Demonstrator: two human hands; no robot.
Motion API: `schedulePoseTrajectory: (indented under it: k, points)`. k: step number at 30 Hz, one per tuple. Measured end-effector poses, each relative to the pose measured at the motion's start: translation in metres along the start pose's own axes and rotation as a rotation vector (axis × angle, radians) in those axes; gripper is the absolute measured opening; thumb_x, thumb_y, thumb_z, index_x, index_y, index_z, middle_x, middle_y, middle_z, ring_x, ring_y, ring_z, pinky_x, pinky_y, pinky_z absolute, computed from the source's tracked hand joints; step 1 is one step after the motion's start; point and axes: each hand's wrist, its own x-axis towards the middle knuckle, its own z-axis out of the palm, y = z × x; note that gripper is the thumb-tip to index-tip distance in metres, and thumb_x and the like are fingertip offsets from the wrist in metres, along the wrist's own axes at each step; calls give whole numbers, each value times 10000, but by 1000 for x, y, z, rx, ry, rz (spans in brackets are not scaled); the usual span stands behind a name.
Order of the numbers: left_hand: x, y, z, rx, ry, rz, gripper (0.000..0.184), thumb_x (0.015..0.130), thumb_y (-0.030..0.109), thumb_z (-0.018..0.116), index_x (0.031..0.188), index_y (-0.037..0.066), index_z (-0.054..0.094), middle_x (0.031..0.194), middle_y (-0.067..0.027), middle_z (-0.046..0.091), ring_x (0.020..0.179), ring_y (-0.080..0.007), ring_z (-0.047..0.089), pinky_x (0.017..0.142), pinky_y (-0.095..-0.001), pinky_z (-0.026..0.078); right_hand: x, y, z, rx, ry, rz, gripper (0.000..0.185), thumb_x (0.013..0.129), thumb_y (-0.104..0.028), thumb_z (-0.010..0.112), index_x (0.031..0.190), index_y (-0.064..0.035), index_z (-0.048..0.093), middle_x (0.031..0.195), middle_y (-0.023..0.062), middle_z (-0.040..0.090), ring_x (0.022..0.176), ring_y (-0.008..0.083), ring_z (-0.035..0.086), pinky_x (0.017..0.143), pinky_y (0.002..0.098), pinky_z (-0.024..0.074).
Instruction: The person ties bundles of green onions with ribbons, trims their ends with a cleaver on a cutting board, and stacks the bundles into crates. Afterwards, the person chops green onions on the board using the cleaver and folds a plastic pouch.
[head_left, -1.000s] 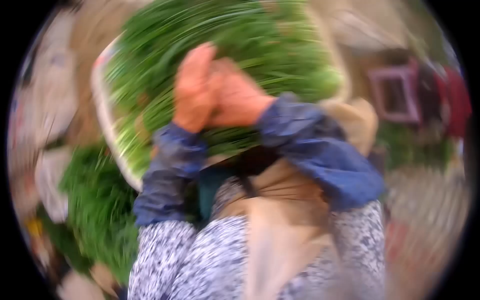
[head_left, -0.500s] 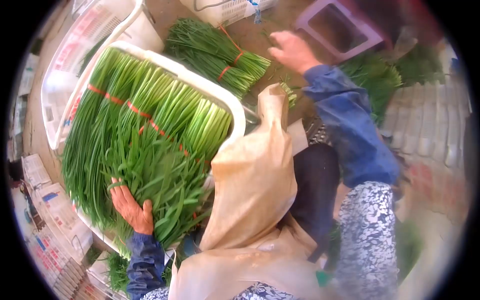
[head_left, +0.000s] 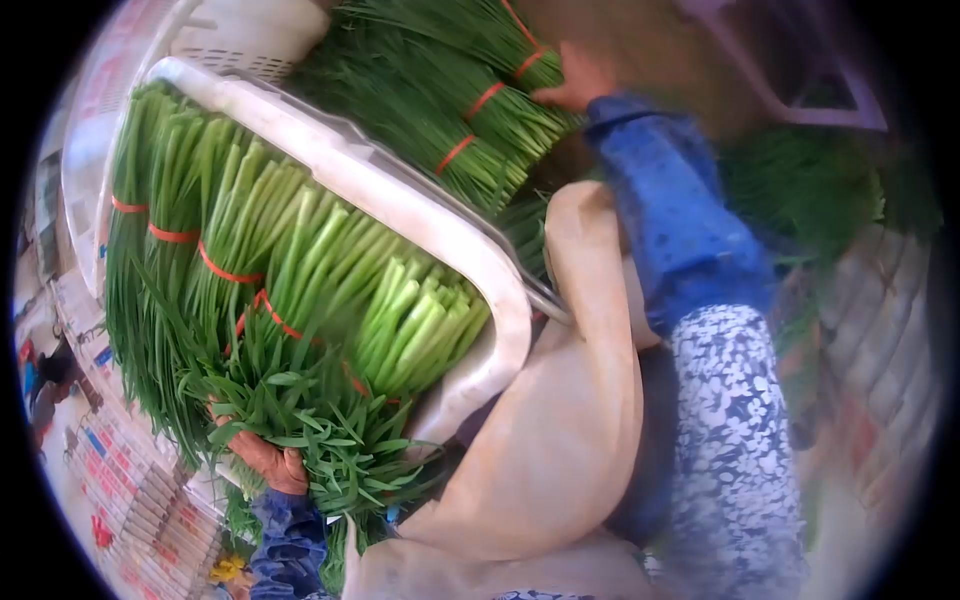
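Banded bundles of garlic chives (head_left: pixel 330 240) stand packed in a white plastic crate (head_left: pixel 400 165), pale cut ends toward the upper right and leafy tips drooping toward me. My left hand (head_left: pixel 268 462) is closed around drooping leaves at the crate's near side, its fingertips partly hidden by them. Beyond the crate, my right hand (head_left: pixel 582 80) grips the cut end of a banded chive bundle (head_left: pixel 510 50) lying on the floor, thumb on the near side. Blur and the bundle hide part of its fingers. Another chive bundle (head_left: pixel 450 125) lies beside it.
A tan apron (head_left: pixel 540 440) covers my lap, bulging up beside the crate. At the upper right is a purple plastic frame (head_left: pixel 860 100), with more loose greens (head_left: pixel 790 180) below it. White crates with red print (head_left: pixel 140 500) stand at the lower left.
My right hand has moved from open above the floor onto the bundle's cut end. My left hand's fingers have slipped under the leaves. The view has shifted closer to the crate.
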Motion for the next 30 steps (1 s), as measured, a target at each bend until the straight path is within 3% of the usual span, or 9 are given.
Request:
schedulePoseTrajectory:
  k: [3,5,9,12,17,20,21,26,30]
  points:
    - [15,17,-14,-82,-29,-56,797,966,594,369,1533,70,170,1566,-225,181,1434,-399,191,1145,-488,143,-2,9,-5,45,-49,-10,1055,602,-500,817,1417,-26,345,1317,230,519,1196,388,513,990,472,415]
    - [17,18,-17,-46,-4,-89,816,953,625,350,1525,64,198,1563,-220,191,1432,-406,194,1141,-507,147,9,14,-4,-30,-43,-26,950,599,-485,808,1386,-145,398,1253,190,552,1156,371,541,932,487,446]
    - [13,10,-10,-31,26,-36,969,873,761,291,1491,15,253,1532,-267,227,1412,-475,191,1119,-573,159,6,5,-64,105,-51,-98,766,573,-368,812,1239,-80,566,1136,172,623,1070,332,599,886,407,487]
    - [20,11,0,21,113,1,959,881,741,292,1470,-17,282,1521,-252,270,1404,-475,211,1118,-561,170,-32,-6,-162,571,-321,-10,440,623,-253,806,938,34,697,918,149,705,785,224,665,749,342,524]
    - [18,-11,9,-4,184,66,937,886,710,350,1462,-28,295,1527,-219,283,1412,-401,248,1142,-508,183,-192,-9,-228,1356,-381,206,311,853,-80,647,1130,43,578,994,122,674,816,197,686,754,337,576]
    - [27,12,-27,-758,278,-24,915,851,587,582,1484,0,278,1547,-186,261,1426,-332,248,1179,-431,146,-269,-23,-268,1485,-385,143,336,880,-114,626,1174,32,553,1026,105,669,861,162,678,770,306,570]
    - [32,27,-48,-599,302,-6,939,814,552,649,1497,29,271,1550,-186,257,1431,-342,241,1172,-448,165,-291,-26,-274,1526,-382,118,343,889,-127,618,1185,32,550,1033,101,670,866,156,677,774,304,569]
    - [94,139,-138,-337,570,733,913,674,484,778,1411,85,417,1496,-187,361,1397,-406,294,1129,-545,235,-389,-74,-320,1530,-317,55,351,912,-162,604,1202,26,544,1055,93,669,877,140,674,792,298,566]
    - [110,237,-191,-411,500,1187,1058,565,440,835,1469,172,356,1538,-127,301,1426,-370,242,1149,-584,170,-450,-132,-362,1484,-366,-12,353,950,-198,558,1246,-6,535,1146,83,646,981,153,653,873,303,535]
